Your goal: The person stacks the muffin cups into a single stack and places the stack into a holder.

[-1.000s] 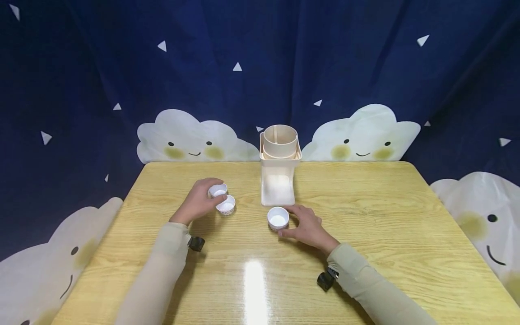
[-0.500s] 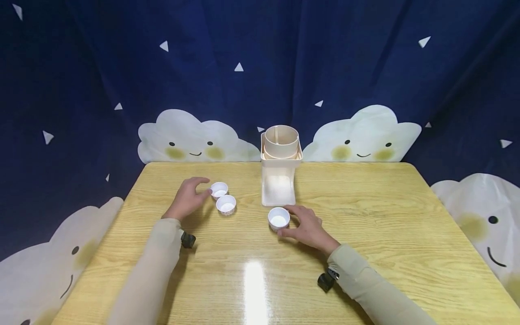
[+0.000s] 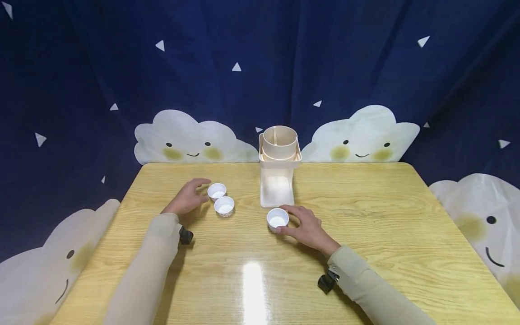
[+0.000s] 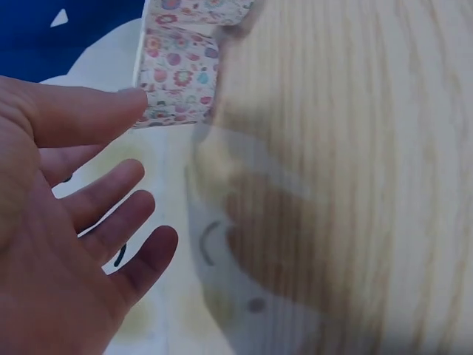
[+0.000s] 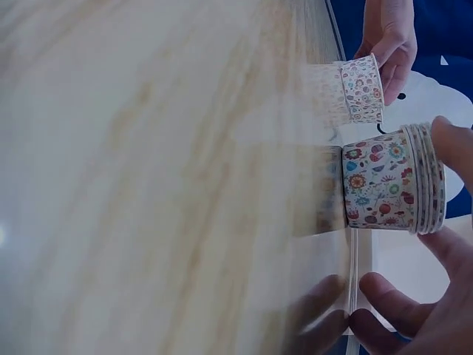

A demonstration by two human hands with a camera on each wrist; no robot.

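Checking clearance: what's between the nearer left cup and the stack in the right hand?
Just bare tabletop between the nearer left cup and the cup stack; the head view shows it.

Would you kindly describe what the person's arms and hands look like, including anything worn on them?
The person wears plain pale-beige fabric sleeves that reach the wrists. A small black boxy device sits at each wrist; a dark strap shows at the right one. The left hand and right hand wear no gloves.

Room separates paired cups [image 3: 225, 206] from cup stack [image 3: 278, 219]; stand [image 3: 279, 163] blocks stack's rear.
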